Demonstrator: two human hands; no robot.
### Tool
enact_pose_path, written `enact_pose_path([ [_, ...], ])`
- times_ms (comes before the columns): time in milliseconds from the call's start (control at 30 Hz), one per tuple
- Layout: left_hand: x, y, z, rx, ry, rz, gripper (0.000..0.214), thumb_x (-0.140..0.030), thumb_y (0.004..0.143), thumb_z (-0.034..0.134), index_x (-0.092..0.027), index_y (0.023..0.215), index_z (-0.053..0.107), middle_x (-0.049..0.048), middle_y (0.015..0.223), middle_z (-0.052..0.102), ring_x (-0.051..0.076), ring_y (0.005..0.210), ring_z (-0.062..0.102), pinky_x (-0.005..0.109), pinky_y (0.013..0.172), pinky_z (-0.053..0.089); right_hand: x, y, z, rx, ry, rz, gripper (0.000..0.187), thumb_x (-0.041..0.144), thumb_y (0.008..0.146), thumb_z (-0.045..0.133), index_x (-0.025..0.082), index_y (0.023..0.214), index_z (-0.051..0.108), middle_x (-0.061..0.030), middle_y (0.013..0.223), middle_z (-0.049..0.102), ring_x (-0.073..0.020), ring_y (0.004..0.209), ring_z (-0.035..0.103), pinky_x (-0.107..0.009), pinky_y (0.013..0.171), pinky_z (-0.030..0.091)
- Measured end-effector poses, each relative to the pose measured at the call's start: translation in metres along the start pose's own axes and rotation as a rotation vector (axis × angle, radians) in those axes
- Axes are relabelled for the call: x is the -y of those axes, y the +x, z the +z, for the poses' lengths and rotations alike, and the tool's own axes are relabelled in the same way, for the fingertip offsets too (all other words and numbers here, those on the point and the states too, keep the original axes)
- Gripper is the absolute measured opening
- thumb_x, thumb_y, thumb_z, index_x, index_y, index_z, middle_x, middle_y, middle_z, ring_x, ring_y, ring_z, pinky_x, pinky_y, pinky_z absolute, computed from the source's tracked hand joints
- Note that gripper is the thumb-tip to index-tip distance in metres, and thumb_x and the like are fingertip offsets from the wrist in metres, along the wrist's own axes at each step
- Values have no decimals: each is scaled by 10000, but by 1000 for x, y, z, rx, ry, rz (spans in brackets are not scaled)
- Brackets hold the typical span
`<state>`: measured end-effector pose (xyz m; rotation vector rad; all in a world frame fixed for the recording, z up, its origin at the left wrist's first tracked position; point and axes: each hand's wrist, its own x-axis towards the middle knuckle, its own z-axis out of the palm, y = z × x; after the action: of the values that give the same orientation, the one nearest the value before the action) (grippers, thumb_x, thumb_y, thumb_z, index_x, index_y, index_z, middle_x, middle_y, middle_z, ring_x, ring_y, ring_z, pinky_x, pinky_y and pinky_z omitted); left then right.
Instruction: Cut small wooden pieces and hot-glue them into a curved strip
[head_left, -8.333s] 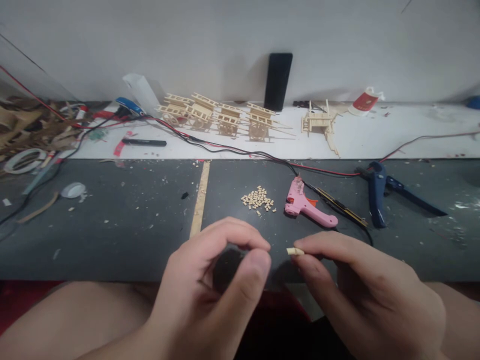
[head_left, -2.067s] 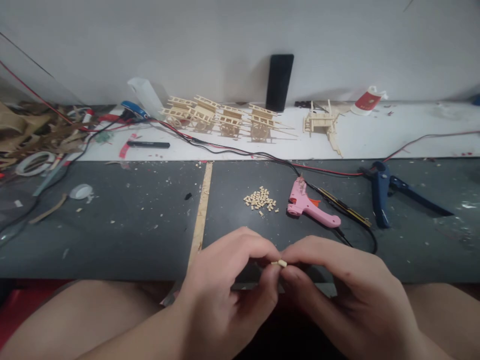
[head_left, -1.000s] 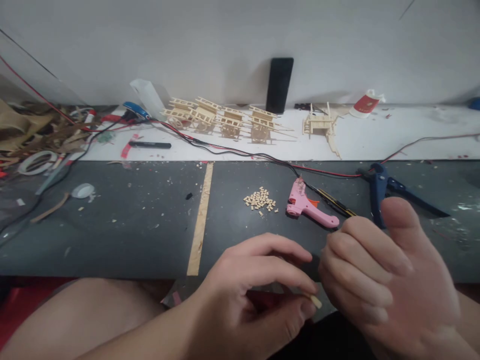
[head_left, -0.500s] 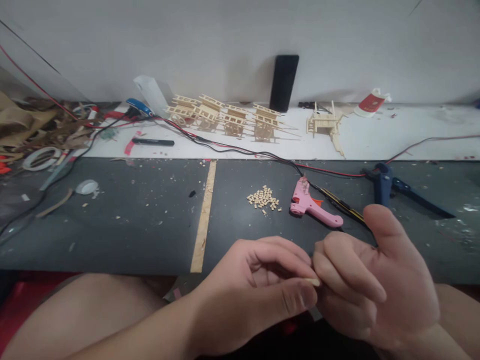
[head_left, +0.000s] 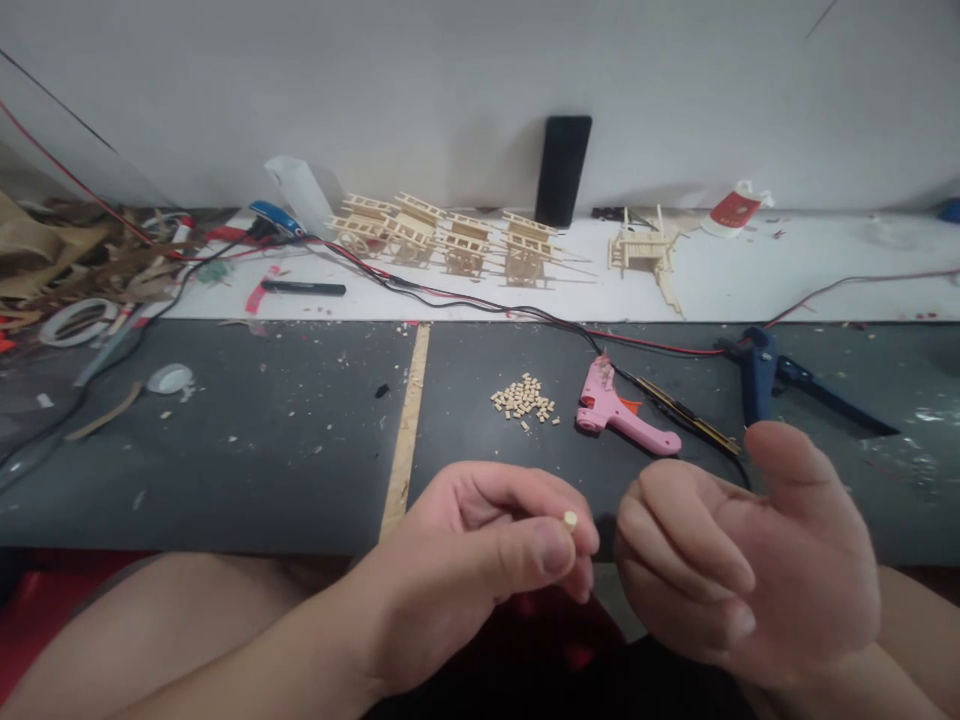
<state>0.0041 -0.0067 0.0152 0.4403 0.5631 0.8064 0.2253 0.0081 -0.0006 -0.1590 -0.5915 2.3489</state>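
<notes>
In the left hand (head_left: 480,560), the wooden stick (head_left: 570,519) shows only its tip.

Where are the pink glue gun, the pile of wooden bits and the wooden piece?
pink glue gun (head_left: 643,436), head view, handle.
pile of wooden bits (head_left: 523,398), head view, centre.
wooden piece (head_left: 570,519), head view, visible end.

Stick piece (head_left: 570,519) in left hand (head_left: 480,560); glue gun (head_left: 626,415) behind.

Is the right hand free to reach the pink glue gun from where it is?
Probably yes. The right hand is open and empty, and the pink glue gun lies just beyond it with nothing between them.
</notes>
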Motion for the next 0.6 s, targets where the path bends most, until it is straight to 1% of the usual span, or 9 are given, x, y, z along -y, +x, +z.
enact_pose_path([
  [67,-8,-1,0,6,11,35,108,-251,892,971,-158,897,916,42,939,764,99,772,759,174,767,591,3,-1,1,-36,-31,11,766,871,1041,234,218,704,452,39,654,364,-73,485,321,-215,425,252],
  [167,-20,-4,-2,-2,59,83,96,-243,920,937,-151,916,910,37,927,749,110,795,755,178,786,606,12,-3,4,-97,-114,39,706,816,1043,375,208,700,479,37,663,371,-78,507,345,-236,469,279],
  [267,-29,-8,-4,-18,106,124,87,-232,929,919,-149,909,905,36,920,736,115,802,742,186,801,618,26,-6,9,-216,-282,29,613,717,1015,563,195,696,592,33,656,393,-91,512,356,-279,487,274],
  [333,-33,-9,-5,-22,121,146,90,-233,937,908,-147,910,905,38,922,727,117,803,733,184,788,622,37,-8,12,-325,-422,-29,556,676,981,645,196,702,687,21,644,423,-108,511,367,-310,477,264],
  [433,-36,-9,-6,-30,129,159,96,-239,943,899,-146,921,905,43,925,722,124,809,725,190,782,627,53,-11,15,-456,-554,-156,461,611,937,686,223,701,769,4,616,453,-130,482,397,-343,434,262],
  [533,-37,-8,-7,-39,133,167,105,-239,945,893,-139,918,900,47,910,721,127,812,719,199,792,629,66,-15,12,-540,-540,-217,405,556,880,695,223,659,757,6,588,425,-135,459,412,-336,410,278],
  [600,-37,-7,-9,-47,132,177,105,-236,943,893,-135,916,895,46,908,722,126,813,713,200,792,625,74,-21,6,-615,-522,-292,397,546,838,721,201,644,727,5,597,433,-131,479,426,-320,415,316],
])
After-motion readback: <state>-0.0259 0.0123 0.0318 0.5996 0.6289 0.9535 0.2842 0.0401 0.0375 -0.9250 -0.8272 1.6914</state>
